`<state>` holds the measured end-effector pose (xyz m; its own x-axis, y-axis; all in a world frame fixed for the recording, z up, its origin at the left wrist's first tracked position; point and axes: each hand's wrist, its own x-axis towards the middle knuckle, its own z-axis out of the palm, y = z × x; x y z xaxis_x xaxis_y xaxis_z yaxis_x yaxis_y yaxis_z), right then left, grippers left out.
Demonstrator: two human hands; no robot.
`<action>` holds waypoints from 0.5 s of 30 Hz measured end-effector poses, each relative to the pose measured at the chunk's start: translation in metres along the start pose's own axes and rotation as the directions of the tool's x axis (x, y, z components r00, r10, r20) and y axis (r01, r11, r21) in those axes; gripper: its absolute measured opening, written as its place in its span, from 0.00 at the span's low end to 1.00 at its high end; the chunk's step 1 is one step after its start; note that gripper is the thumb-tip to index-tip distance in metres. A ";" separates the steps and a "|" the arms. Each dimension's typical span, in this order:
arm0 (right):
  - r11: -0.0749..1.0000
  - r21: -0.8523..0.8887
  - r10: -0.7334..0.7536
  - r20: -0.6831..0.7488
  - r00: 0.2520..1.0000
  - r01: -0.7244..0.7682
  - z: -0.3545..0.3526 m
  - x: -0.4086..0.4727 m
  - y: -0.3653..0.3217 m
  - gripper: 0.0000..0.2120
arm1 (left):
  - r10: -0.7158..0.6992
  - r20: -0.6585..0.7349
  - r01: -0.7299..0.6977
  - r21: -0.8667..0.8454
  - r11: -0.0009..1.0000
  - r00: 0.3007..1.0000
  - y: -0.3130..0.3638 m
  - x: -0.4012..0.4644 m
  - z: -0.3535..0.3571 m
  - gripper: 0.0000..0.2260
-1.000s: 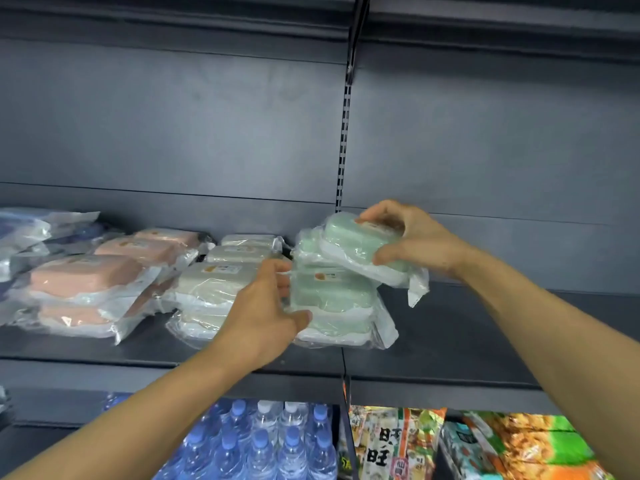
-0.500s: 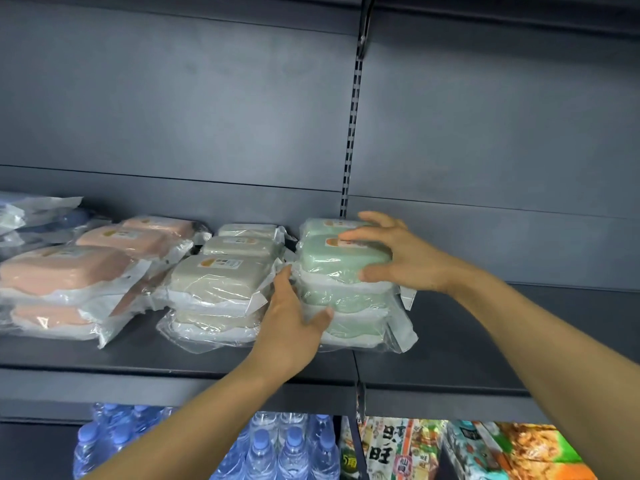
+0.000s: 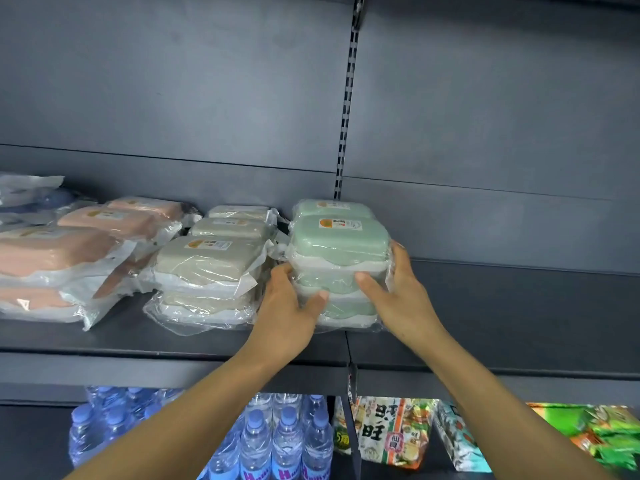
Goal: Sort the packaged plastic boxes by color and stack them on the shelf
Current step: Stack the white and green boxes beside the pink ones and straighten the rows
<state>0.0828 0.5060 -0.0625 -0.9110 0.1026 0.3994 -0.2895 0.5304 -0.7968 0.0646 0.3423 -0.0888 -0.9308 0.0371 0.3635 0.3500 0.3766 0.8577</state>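
The biggest change was ours to make: a second earlier our right hand (image 3: 403, 299) had carried a green box tilted above the green stack (image 3: 337, 268), and by this moment that box lay flat on top, label up, so the pile stood three boxes high at the front with another green pile just behind it. We then had both hands clasped round the stack on the shelf (image 3: 519, 327), the right one curled on its right side with the thumb across the front, the left hand (image 3: 287, 306) curled on its left side with the thumb on the lower box (this hand had shifted only slightly). We judged this a squaring-up squeeze, and the green group looked close to settled. Left of our grip, just beside the left hand, sat the beige boxes (image 3: 207, 265), and further left the pink boxes (image 3: 59, 251), each already grouped by color. Below our wrists stood water bottles (image 3: 287, 441) and snack bags (image 3: 391, 434).
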 end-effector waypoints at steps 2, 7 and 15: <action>1.000 0.001 0.012 -0.004 1.000 -0.012 -0.002 0.000 -0.004 0.30 | 0.010 0.000 -0.010 0.026 1.000 1.000 0.000 -0.002 -0.002 0.24; 0.998 -0.048 0.038 0.015 0.999 -0.038 -0.007 0.000 -0.009 0.28 | 0.013 -0.048 -0.009 0.081 0.997 0.999 0.001 -0.006 -0.003 0.22; 0.997 0.007 0.075 0.009 0.997 -0.075 -0.011 0.005 -0.007 0.29 | 0.084 -0.044 -0.074 0.196 0.978 0.996 -0.003 -0.007 0.000 0.31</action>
<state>0.0837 0.5118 -0.0503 -0.9330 0.1345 0.3339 -0.2219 0.5154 -0.8277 0.0704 0.3412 -0.0937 -0.8927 0.0278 0.4498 0.3901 0.5471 0.7406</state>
